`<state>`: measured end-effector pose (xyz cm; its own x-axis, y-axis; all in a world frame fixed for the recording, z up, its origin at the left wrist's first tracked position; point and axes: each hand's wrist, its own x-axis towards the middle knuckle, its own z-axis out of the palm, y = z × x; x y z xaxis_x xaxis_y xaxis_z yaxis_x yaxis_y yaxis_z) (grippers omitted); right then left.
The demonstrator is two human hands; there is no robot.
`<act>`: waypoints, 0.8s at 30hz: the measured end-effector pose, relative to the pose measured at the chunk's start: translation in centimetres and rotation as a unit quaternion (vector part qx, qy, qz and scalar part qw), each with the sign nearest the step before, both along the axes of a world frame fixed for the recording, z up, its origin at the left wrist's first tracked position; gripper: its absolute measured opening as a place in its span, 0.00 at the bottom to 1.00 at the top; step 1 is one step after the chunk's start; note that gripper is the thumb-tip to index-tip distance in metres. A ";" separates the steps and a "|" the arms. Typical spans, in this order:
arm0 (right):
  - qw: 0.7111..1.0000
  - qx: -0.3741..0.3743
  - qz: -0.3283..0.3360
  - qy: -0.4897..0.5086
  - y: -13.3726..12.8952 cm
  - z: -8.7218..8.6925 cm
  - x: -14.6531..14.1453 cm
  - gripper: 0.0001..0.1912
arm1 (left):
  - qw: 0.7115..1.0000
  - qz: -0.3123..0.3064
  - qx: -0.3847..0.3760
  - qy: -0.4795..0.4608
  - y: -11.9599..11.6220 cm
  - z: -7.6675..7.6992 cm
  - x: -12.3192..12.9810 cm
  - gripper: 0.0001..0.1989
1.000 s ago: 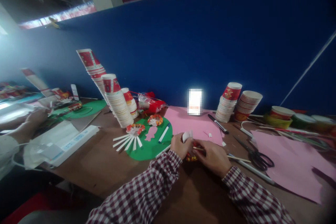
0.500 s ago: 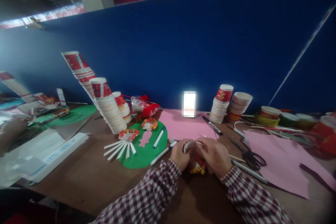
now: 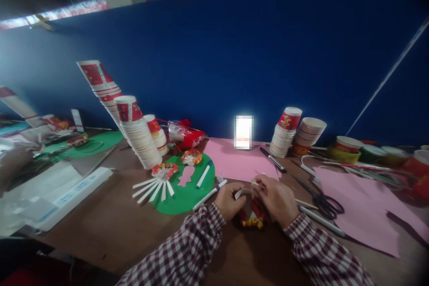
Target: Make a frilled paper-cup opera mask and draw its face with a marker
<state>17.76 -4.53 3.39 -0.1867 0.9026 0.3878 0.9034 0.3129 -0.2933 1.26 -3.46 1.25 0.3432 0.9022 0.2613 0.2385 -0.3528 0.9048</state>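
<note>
A cut paper cup [image 3: 252, 222] with curled red and yellow edging sits low between my hands, its pale inside partly showing. My left hand [image 3: 230, 202] is closed and pinches a white strip [image 3: 241, 193] of the cup at its upper left. Opposite it, my right hand [image 3: 277, 200] is closed around a thin pale stick [image 3: 256, 183], its end showing at the fingertips close to the strip. Fingers hide much of the cup. On a green paper circle [image 3: 181, 199] to the left lie a cup cut into white strips [image 3: 163, 188] and a pink paper shape [image 3: 186, 175].
Tall paper cup stacks [image 3: 140, 140] stand at the left, shorter stacks [image 3: 284, 136] at the back right. Scissors [image 3: 321, 201], a black marker [image 3: 273, 160] and pink paper [image 3: 365, 214] lie right. A power strip [image 3: 77, 196] and another person's hand [image 3: 15, 163] are left.
My hands have moved slightly apart, and more of the curled strip shows between them. The view has shifted a little; the table items stay in place.
</note>
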 end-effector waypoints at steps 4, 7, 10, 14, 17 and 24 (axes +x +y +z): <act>1.000 -0.015 -0.007 -0.010 0.2 -0.3 0.1 0.08 | 0.998 -0.064 -0.022 0.010 0.2 0.2 -0.9 0.07; 0.999 -0.026 -0.014 -0.019 0.3 -0.4 0.1 0.08 | 0.993 -0.118 -0.027 0.011 0.3 0.5 -1.7 0.09; 0.998 -0.030 -0.023 -0.039 0.3 -0.4 0.0 0.08 | 0.982 -0.184 -0.036 0.002 0.4 0.7 -2.3 0.18; 0.999 -0.015 -0.029 -0.036 0.0 -0.2 -0.3 0.07 | 0.951 -0.204 -0.178 -0.147 0.8 0.1 -2.3 0.34; 1.000 0.010 -0.013 -0.020 -0.5 0.0 -0.8 0.07 | 0.934 -0.102 -0.260 -0.222 1.4 -0.8 -1.8 0.34; 0.998 0.046 0.040 0.001 -1.2 -0.1 -1.9 0.08 | 0.966 -0.090 -0.178 -0.167 1.8 -1.4 -1.3 0.19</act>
<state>15.85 -5.72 3.30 -0.2569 0.8453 0.4686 0.8735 0.4105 -0.2616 -0.03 -1.67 -0.16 0.4533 0.8888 0.0680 -0.1235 -0.0129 0.9923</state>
